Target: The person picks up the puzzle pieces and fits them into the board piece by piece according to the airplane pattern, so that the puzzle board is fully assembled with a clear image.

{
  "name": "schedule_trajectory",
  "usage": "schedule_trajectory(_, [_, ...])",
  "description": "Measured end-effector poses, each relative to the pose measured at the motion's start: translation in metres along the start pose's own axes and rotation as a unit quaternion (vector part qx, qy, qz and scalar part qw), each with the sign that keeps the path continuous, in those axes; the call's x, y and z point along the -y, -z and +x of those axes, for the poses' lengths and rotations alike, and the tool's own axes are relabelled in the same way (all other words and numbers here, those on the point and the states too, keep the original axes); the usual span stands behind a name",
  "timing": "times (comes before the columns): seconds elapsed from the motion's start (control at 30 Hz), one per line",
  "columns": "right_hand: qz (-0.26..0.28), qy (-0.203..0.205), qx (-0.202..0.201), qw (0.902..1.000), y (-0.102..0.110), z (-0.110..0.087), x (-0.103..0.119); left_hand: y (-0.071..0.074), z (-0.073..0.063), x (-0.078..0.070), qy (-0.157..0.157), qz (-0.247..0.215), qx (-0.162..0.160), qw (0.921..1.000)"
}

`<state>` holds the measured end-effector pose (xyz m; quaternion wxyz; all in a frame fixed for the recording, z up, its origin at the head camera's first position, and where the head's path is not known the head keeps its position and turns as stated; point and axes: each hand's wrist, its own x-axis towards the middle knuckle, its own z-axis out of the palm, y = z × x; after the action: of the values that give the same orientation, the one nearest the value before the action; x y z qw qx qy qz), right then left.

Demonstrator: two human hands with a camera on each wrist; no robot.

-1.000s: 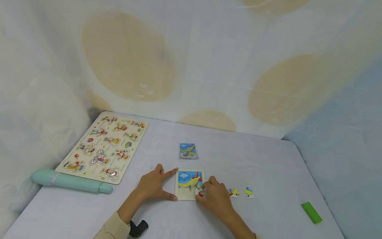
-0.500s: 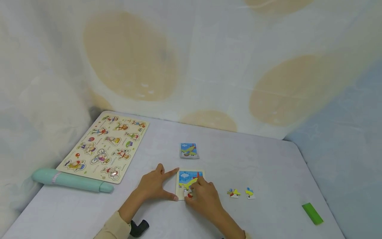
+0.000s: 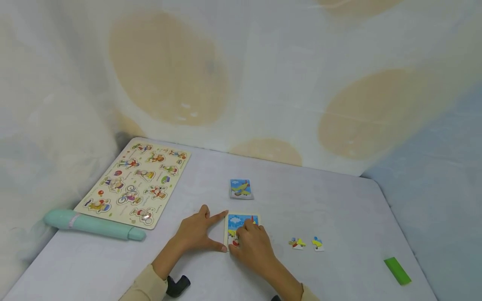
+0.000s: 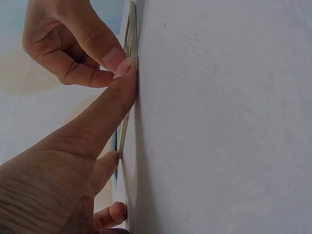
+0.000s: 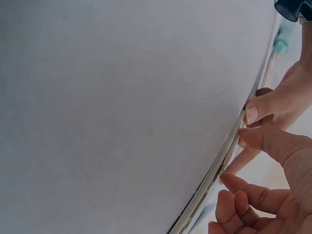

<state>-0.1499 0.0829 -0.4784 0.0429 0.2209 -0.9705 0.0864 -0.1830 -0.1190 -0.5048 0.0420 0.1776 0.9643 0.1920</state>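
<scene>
A small jigsaw board [image 3: 226,229] with a pale wooden rim lies flat on the table, its picture showing a yellow airplane in a blue sky. My left hand [image 3: 196,230] spans the board's left side, thumb at the lower corner and forefinger at the upper one. My right hand [image 3: 256,247] pinches a puzzle piece [image 3: 235,242] at the lower left of the board and covers much of the picture. In the right wrist view, that hand's thumb and forefinger [image 5: 233,182] are at the board's edge. Two loose puzzle pieces [image 3: 297,243] lie to the right.
Behind the board lies a matching airplane picture [image 3: 241,189]. A large wooden puzzle board [image 3: 132,184] with cartoon figures is at the left, beside a mint-green cylindrical thing [image 3: 94,224]. A green strip [image 3: 397,271] lies at the right. Patterned cloth walls surround the table.
My right hand has carried the puzzle piece leftward across the lower part of the board, to its lower left corner. My left hand keeps its place at the left edge.
</scene>
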Motion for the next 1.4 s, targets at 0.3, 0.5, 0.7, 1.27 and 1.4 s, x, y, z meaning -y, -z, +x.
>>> schedule_trajectory(0.3, [-0.026, 0.019, 0.001, 0.9995, 0.003, -0.01, -0.001, 0.002, 0.0, -0.001, -0.003, -0.008, -0.006, 0.9999])
schedule_trajectory(0.5, [-0.044, 0.074, 0.028, 0.9959, 0.009, -0.028, -0.007, 0.005, 0.0, -0.004, 0.005, -0.004, 0.0, 1.0])
schedule_trajectory(0.7, [-0.065, 0.087, 0.047, 0.9929, 0.007, -0.035, -0.008, 0.004, 0.0, -0.006, 0.007, -0.006, 0.004, 1.0])
schedule_trajectory(1.27, [0.027, 0.056, 0.046, 0.9971, 0.006, -0.033, -0.019, 0.002, 0.001, -0.004, 0.018, -0.006, 0.01, 0.9998])
schedule_trajectory(1.4, [0.058, 0.009, 0.042, 0.9974, 0.011, -0.035, -0.026, 0.003, 0.001, -0.005, 0.022, -0.001, 0.01, 0.9997])
